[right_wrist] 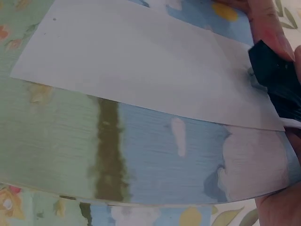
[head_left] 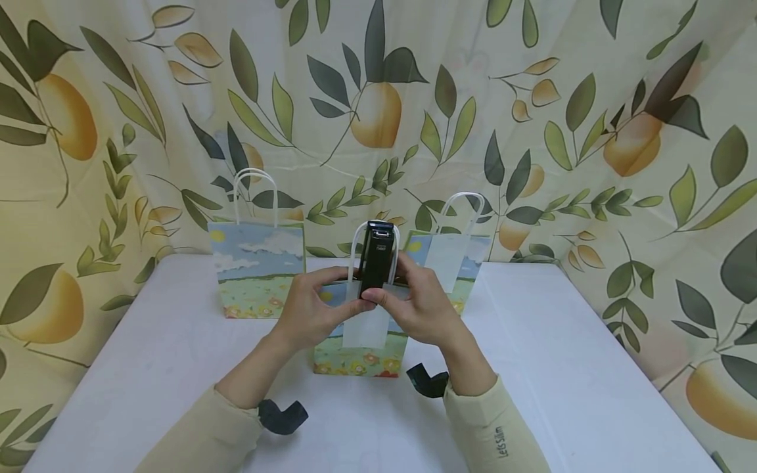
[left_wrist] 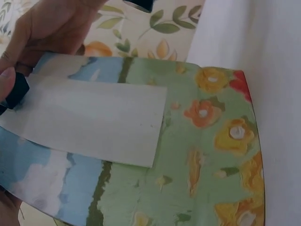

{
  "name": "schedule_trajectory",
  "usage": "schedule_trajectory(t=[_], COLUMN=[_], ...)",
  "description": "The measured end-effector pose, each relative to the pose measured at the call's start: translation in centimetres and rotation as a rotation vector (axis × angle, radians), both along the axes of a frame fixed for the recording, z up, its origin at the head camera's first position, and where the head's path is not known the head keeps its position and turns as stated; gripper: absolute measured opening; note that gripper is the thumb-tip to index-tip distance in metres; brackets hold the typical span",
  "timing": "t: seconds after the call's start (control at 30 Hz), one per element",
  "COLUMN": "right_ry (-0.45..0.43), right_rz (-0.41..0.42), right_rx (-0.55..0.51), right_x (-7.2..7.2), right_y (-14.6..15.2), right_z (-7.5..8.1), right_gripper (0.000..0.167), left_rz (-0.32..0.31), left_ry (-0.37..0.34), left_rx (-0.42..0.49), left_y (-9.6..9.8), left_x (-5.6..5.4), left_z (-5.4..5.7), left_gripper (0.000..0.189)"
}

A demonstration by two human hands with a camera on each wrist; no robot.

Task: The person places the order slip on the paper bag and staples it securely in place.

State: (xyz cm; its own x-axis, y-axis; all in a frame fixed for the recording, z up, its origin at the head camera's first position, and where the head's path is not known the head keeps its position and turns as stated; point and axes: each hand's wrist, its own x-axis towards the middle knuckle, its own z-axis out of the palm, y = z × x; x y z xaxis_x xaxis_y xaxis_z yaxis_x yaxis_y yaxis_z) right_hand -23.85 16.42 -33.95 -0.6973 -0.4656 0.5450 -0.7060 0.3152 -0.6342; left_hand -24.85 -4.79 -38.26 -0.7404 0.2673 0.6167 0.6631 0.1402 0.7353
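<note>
A glossy black stapler (head_left: 376, 256) stands nearly upright at the top edge of the front paper bag (head_left: 361, 361), over a white paper strip (head_left: 365, 328) on the bag's front. My left hand (head_left: 310, 309) and right hand (head_left: 427, 303) hold the stapler from both sides. Their thumbs meet at its lower end, while the other fingers reach behind the bag's top and are partly hidden. The left wrist view shows the strip (left_wrist: 108, 122) running up to the stapler (left_wrist: 18, 92). In the right wrist view, the stapler (right_wrist: 275, 70) overlaps the strip's upper end.
Two similar landscape-print bags stand behind: one at left (head_left: 257, 269), and one at right (head_left: 476, 256) with a white strip (head_left: 445, 261) on it. A white-covered table (head_left: 562, 394) lies beneath. Behind it hangs a leaf-and-fruit curtain (head_left: 378, 171). Black straps (head_left: 284, 417) hang at both wrists.
</note>
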Motion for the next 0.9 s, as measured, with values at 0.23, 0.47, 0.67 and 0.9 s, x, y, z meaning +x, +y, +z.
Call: schedule_trajectory(t=[0.23, 0.47, 0.67, 0.9], right_ry=[0.007, 0.003, -0.023, -0.044], right_rz=[-0.029, -0.033, -0.033, -0.023], right_rx=[0.007, 0.008, 0.008, 0.013], right_x=[-0.02, 0.13, 0.23, 0.34], right_y=[-0.33, -0.37, -0.22, -0.13], right_z=[-0.15, 0.05, 0.29, 0.42], right_gripper=[0.058, 0.059, 0.059, 0.059], left_rz=[0.027, 0.029, 0.019, 0.005], left_ry=[0.024, 0.0, -0.046, -0.078], left_rx=[-0.006, -0.031, -0.066, -0.098], left_y=[0.02, -0.12, -0.4, -0.72], left_x=[0.02, -0.05, -0.07, -0.12], left_z=[-0.01, 0.22, 0.53, 0.75], left_gripper=[0.038, 0.039, 0.038, 0.041])
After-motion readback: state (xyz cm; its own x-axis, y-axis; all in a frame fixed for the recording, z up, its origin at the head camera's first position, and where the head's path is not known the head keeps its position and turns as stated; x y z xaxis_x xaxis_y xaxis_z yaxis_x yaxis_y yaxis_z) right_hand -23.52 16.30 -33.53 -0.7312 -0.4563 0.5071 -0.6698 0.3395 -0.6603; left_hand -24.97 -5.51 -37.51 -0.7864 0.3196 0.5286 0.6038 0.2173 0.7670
